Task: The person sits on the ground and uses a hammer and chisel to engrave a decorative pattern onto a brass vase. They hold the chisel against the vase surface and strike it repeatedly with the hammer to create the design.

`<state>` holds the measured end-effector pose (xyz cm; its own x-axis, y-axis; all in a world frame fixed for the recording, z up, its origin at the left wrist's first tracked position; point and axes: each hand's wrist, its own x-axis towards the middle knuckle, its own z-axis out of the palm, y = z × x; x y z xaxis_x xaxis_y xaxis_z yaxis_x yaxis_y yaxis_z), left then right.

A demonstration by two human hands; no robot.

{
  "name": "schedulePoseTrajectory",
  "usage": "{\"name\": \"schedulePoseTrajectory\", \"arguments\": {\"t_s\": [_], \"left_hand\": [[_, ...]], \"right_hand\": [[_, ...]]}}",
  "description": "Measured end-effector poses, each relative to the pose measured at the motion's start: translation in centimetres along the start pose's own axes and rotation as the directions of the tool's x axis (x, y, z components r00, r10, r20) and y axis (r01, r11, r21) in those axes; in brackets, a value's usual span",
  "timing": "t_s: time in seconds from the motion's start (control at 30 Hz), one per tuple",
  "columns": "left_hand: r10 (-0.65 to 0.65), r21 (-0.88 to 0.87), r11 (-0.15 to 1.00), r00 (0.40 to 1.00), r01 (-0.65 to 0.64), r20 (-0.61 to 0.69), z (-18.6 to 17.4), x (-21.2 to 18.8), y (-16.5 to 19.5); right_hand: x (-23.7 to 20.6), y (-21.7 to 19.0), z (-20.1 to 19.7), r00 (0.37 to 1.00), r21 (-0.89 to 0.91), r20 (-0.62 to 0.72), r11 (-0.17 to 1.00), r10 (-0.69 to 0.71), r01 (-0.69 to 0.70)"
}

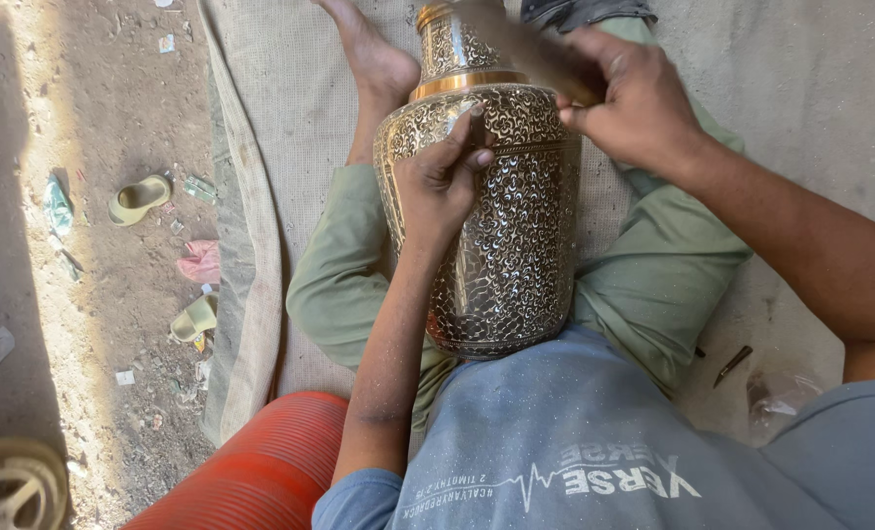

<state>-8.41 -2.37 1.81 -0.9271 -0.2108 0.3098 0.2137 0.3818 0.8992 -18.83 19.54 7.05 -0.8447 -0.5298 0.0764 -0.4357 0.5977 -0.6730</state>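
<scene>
- A large engraved brass vase (501, 211) lies tilted in the person's lap.
- The left hand (442, 182) pinches a thin metal tool (467, 120) against its shoulder.
- The right hand (634, 103) grips a blurred wooden mallet (526, 44) above it.
- Two green sandals (141, 199) lie on the dirt.

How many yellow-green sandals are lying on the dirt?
2: one yellow-green sandal lies upper left on the dirt; the other lies lower, against the burlap mat's edge. Others may be out of view.

Blue-grey T-shirt (594, 442), green trousers (668, 265) (barefoot)
</scene>
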Motion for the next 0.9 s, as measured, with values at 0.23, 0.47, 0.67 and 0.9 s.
{"name": "schedulePoseTrajectory", "arguments": {"t_s": [0.23, 0.47, 0.67, 0.9], "left_hand": [[-0.019, -0.002, 1.000, 1.000, 0.019, 0.005, -0.1, 0.1, 0.4], [-0.029, -0.008, 1.000, 0.999, 0.029, 0.020, -0.1, 0.1, 0.1], [-0.106, -0.007, 0.994, 0.993, 0.106, 0.052, -0.2, 0.2, 0.3], [-0.051, -0.072, 0.996, 0.996, 0.056, 0.069, -0.3, 0.3, 0.3]], "right_hand": [[0.0, 0.4, 0.4, 0.998, -0.109, -0.006, 0.993, -0.055, 0.054], [0.2, 0.0, 0.5, 0.999, -0.012, 0.024, 0.999, 0.043, -0.042], [0.6, -1.2, 0.1, 0.998, 0.202, -0.026, 0.977, -0.060, 0.064], [0.8, -1.9, -0.3, 0.999, 0.463, 0.013, 0.885, 0.052, -0.052]]}}
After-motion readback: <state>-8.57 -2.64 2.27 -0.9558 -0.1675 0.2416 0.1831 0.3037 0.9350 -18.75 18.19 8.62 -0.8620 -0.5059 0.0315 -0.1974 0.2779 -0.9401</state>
